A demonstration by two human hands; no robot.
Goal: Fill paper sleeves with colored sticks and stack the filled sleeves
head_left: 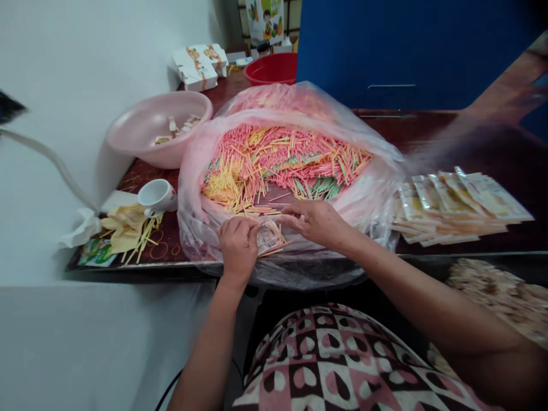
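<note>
Head view: your left hand point(238, 242) pinches the left edge of a small printed packet point(270, 233), its fingers clamped on it, over the near side of a plastic bag point(366, 214) heaped with pink, yellow and green sticks point(274, 151). Your right hand point(319, 222) is at the packet's upper right; whether its fingers grip anything is unclear. Rightward, stacked packets point(462, 205) lie on the dark surface point(454, 137).
</note>
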